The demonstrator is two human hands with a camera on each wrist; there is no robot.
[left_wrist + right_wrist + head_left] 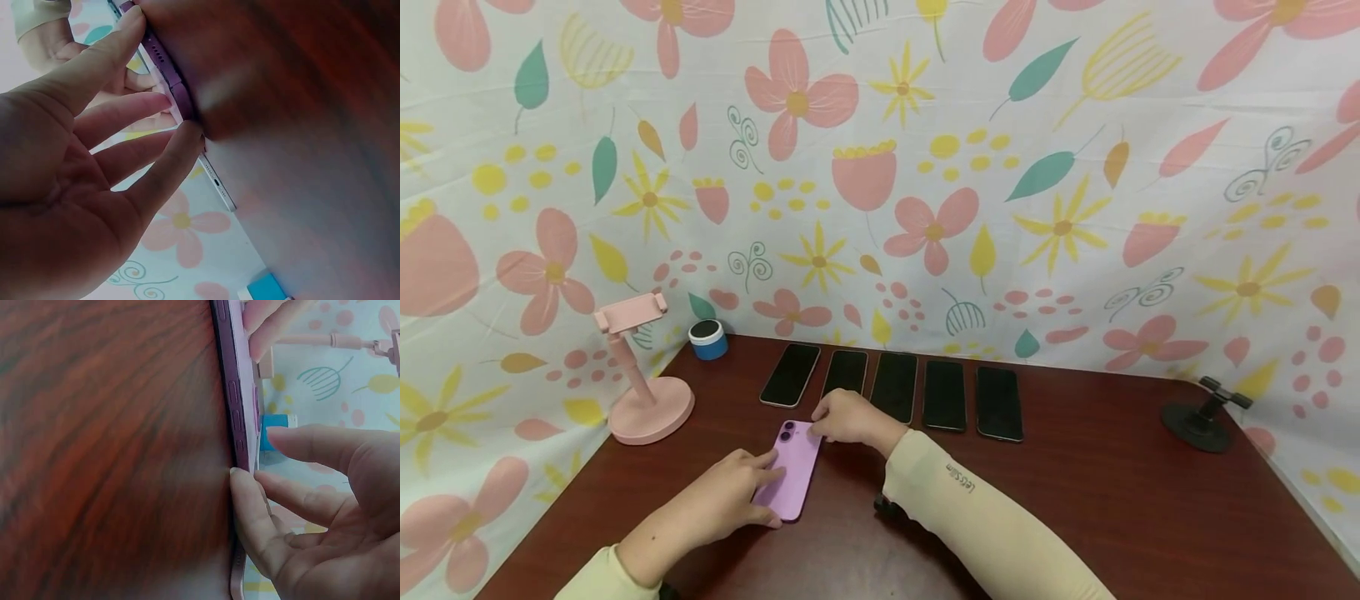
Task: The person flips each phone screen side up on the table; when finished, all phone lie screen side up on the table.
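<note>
A lilac smartphone [793,475] lies back side up on the table, its camera lenses at the far left corner. My left hand [730,493] spans its near left part, thumb at the bottom edge; in the left wrist view the thumb and a finger of this hand [94,162] hold opposite corners of the bottom edge. At the far right corner my right hand [853,418] holds the phone. The right wrist view has fingertips [240,478] against the side edge below the buttons, with the thumb over the back.
Several dark-screened phones [943,396] stand in a row at the back of the table [1112,467]. A pink phone stand [651,408] and a blue-and-white round container [708,340] are at the left. A black stand [1198,427] is at the right, before a floral cloth [925,125].
</note>
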